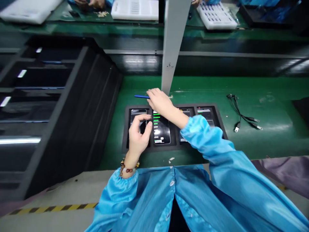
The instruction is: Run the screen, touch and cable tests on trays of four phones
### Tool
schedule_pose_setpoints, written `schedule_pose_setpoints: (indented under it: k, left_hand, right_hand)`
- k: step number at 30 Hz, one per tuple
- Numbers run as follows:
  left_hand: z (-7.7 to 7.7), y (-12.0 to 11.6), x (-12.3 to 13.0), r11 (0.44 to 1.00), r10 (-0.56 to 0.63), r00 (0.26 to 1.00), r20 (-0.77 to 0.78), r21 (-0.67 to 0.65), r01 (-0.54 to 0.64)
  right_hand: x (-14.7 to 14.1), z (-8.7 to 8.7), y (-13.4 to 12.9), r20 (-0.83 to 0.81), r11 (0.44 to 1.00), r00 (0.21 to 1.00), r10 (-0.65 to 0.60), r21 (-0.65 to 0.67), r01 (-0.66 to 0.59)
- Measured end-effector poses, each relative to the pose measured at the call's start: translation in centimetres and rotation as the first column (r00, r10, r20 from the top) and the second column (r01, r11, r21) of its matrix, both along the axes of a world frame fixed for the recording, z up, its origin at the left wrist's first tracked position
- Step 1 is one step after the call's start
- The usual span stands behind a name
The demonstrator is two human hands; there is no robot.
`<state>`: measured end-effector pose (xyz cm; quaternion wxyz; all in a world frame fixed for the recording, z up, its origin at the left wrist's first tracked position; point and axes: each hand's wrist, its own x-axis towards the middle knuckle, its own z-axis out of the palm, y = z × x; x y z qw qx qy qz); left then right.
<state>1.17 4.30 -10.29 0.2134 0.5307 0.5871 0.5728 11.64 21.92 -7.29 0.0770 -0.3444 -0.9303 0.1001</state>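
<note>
A dark foam tray (169,148) lies on the green bench with smartphones in its slots. My left hand (138,137) is over the leftmost phone (138,111), partly covering it; its fingers are bent, with thumb and forefinger apart and nothing visible between them. Beside it, the second phone (164,132) shows green bars on a lit screen. Above that phone's top end, my right hand (159,101) is closed around a blue pen (141,96), which points left. My right forearm and sleeve hide parts of the third phone (185,112) and the fourth phone (205,112).
Black slotted trays (96,96) are stacked high on the left, holding dark panels. A grey post (172,48) rises behind the tray. Short black cables (238,112) lie to the right. Across the bench, other people's hands (90,3) are near white trays (135,9).
</note>
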Motion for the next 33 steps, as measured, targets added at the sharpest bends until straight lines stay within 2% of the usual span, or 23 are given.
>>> schedule_pose_setpoints:
  k: [3,5,8,10,11,12,14,17,21,23,24,26,28,29,31,32,33]
  left_hand:
    - [0.5,-1.6,-1.1,0.998,0.05,0.994,-0.097,-0.035,-0.054]
    - [1.1,-2.4,-1.9,0.995,0.095,0.983,-0.157,-0.028,-0.101]
    - [2.4,-2.9,-3.1,0.979,0.2,0.925,-0.324,0.032,-0.2]
    - [3.4,-2.7,-3.6,0.968,0.243,0.835,-0.493,0.07,-0.241]
    - [3.8,-2.5,-3.7,0.97,0.227,0.787,-0.574,0.064,-0.233]
    - [4.1,-2.2,-3.6,0.98,0.173,0.747,-0.642,0.036,-0.196]
    - [4.4,-1.4,-3.1,0.996,-0.021,0.686,-0.727,-0.073,-0.047]
    - [4.3,-0.1,-1.3,0.957,-0.29,0.583,-0.759,-0.222,0.187]
    - [4.2,0.8,1.0,0.885,-0.44,0.429,-0.789,-0.298,0.358]
    - [4.4,0.5,1.1,0.856,-0.474,0.385,-0.792,-0.312,0.412]
    - [4.4,0.2,0.7,0.851,-0.48,0.39,-0.786,-0.309,0.425]
    - [4.2,-0.8,-1.2,0.871,-0.458,0.459,-0.761,-0.281,0.403]
    - [3.5,-2.1,-4.0,0.929,-0.363,0.591,-0.72,-0.233,0.287]
    - [2.9,-2.7,-5.5,0.961,-0.278,0.666,-0.692,-0.204,0.189]
    - [1.4,-3.9,-7.8,0.985,-0.053,0.825,-0.563,-0.165,-0.05]
    - [0.5,-4.3,-8.4,0.974,0.072,0.896,-0.439,-0.162,-0.158]
    - [-0.3,-4.5,-8.6,0.954,0.185,0.937,-0.296,-0.174,-0.244]
  right_hand:
    - [-4.9,-1.3,3.1,0.081,0.999,0.997,0.013,-0.035,-0.01]
    - [-6.0,-1.5,3.7,0.088,0.999,0.996,0.033,-0.046,-0.029]
    - [-4.2,-0.5,2.3,0.067,0.994,0.992,0.103,-0.033,-0.101]
    - [-1.1,0.8,0.2,0.018,0.975,0.975,0.222,0.024,-0.223]
    - [0.9,1.5,-1.1,-0.013,0.951,0.954,0.301,0.074,-0.299]
    - [3.1,2.1,-2.4,-0.044,0.932,0.937,0.348,0.126,-0.34]
    - [7.5,3.1,-5.1,-0.068,0.902,0.916,0.394,0.219,-0.372]
    - [12.8,3.6,-8.2,-0.063,0.891,0.925,0.374,0.301,-0.34]
    - [16.1,3.1,-10.9,-0.146,0.92,0.948,0.282,0.323,-0.224]
    - [16.9,3.0,-11.7,-0.185,0.935,0.947,0.262,0.291,-0.201]
    - [17.5,3.0,-11.8,-0.197,0.942,0.948,0.251,0.275,-0.193]
    - [19.0,3.1,-11.8,-0.231,0.964,0.956,0.18,0.235,-0.124]
    - [21.0,2.9,-11.5,-0.347,0.985,0.938,0.018,0.166,0.042]
    - [21.9,2.7,-11.4,-0.43,0.986,0.899,-0.079,0.096,0.133]
    - [22.7,1.9,-11.7,-0.57,0.969,0.784,-0.247,-0.149,0.196]
    - [22.5,1.3,-12.2,-0.617,0.94,0.721,-0.315,-0.305,0.15]
    - [21.8,0.6,-12.8,-0.646,0.887,0.663,-0.379,-0.458,0.061]
